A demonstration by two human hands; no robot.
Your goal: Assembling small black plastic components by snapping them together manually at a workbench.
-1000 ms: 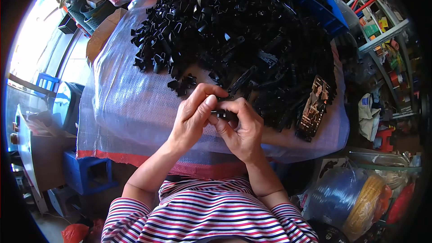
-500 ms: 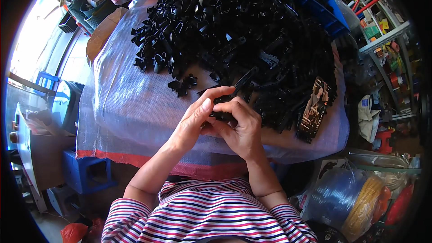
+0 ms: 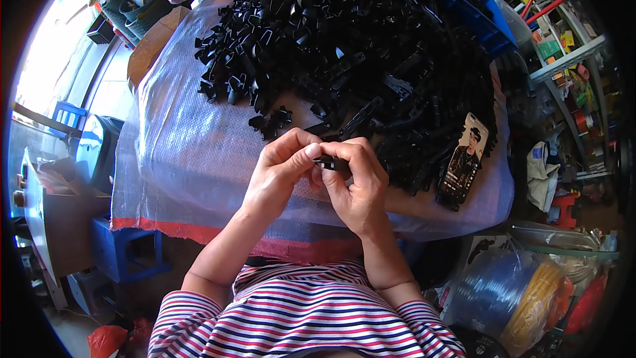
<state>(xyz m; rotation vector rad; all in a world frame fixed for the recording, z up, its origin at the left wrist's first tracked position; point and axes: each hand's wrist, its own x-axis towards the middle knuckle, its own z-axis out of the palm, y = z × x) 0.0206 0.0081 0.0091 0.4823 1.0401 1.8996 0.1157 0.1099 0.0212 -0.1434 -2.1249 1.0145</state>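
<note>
My left hand (image 3: pixel 281 172) and my right hand (image 3: pixel 358 182) meet over the near part of a table covered in clear woven plastic sheet (image 3: pixel 192 152). Both pinch a small black plastic part (image 3: pixel 328 161) between thumbs and fingertips; most of it is hidden by the fingers. Just beyond the hands lies a big heap of black plastic parts (image 3: pixel 344 59), with a few loose ones (image 3: pixel 271 121) spilled toward me.
A phone (image 3: pixel 464 162) with a picture on its screen lies at the heap's right edge. Blue crates (image 3: pixel 464 6) stand behind the heap. A cluttered shelf (image 3: pixel 563 59) is at right, bags of coiled material (image 3: pixel 523 292) at lower right, a blue stool (image 3: pixel 126 252) at lower left.
The hands have drawn slightly nearer to me and the fingers have closed tighter around the small black part. The heap and phone have not moved.
</note>
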